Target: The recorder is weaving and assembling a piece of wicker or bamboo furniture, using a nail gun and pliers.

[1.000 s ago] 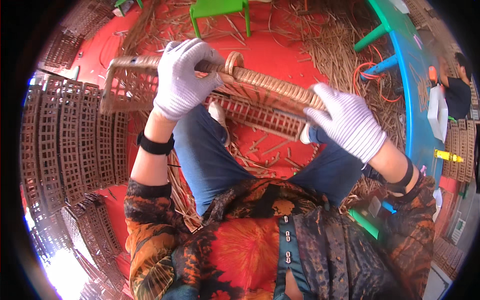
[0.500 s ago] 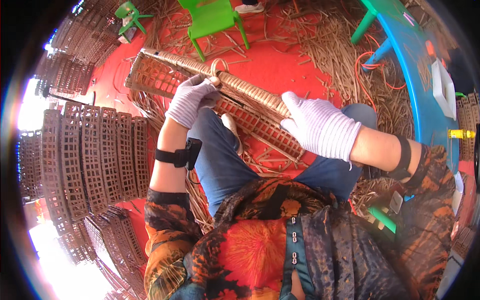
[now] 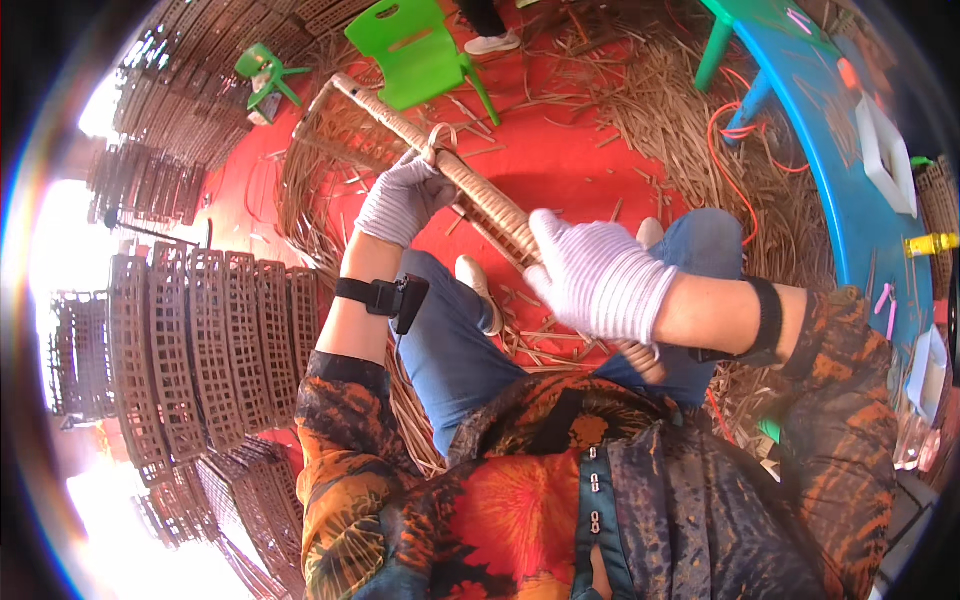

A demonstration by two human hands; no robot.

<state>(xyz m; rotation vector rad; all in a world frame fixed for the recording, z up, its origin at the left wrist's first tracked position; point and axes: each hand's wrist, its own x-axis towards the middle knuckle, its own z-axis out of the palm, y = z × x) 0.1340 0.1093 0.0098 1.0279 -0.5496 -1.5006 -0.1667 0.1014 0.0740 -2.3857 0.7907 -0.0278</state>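
I held one woven rattan basket frame point(image 3: 470, 190) across my knees. My left hand point(image 3: 400, 197), in a white knit glove, clasped its ribbed rim; my gloved right hand point(image 3: 600, 280) gripped the same rim lower down. Two green plastic chairs point(image 3: 415, 50) stood beyond.

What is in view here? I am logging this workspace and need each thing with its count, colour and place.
woven basket: one, tan, held tilted over the lap
stacked baskets: many, brown, in rows at left
green chair: one, top centre; a smaller green stool to its left
blue table: one, at right, with small items on it
loose straw strips: many, tan, scattered on the red floor
orange cord: one, beside the table
wrist straps: two, black, one on each forearm
left hand: white glove, grips the basket rim
right hand: white glove, grips the rim nearer the body
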